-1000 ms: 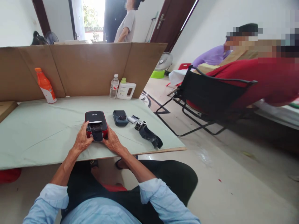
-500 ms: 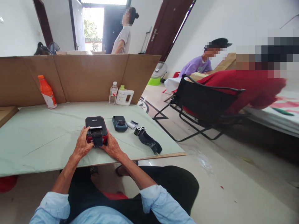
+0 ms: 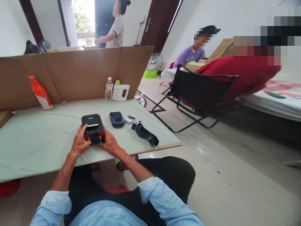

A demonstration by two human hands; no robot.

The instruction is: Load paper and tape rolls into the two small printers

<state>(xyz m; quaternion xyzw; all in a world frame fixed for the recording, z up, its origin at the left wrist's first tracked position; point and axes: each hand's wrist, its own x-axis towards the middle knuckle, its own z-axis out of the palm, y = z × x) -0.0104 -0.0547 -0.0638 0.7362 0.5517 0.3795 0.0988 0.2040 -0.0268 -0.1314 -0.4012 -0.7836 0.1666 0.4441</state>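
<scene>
A black and red device (image 3: pixel 91 120), like a small printer, rests on the pale green table with a dark strip hanging from its front. My left hand (image 3: pixel 79 141) grips its left side, the fingers by the strip. Against its right side my right hand (image 3: pixel 110 142) is wrapped round the lower corner. To the right sits a smaller dark blue device (image 3: pixel 117 119). Beside it lie a white roll (image 3: pixel 129 119) and two small rolls (image 3: pixel 136 125) joined to a black ribbon (image 3: pixel 148 136).
A cardboard screen (image 3: pixel 82 75) lines the table's back edge. Before it stand an orange bottle (image 3: pixel 40 93), a clear bottle (image 3: pixel 109 89) and a white jug (image 3: pixel 121 91). A black chair (image 3: pixel 199 91) holds a person in red at the right; two other people are farther back.
The view has shifted slightly, so the table and chair sit a little further left and higher. Both hands keep their hold on the device. The standing person's forearm now reaches forward.
</scene>
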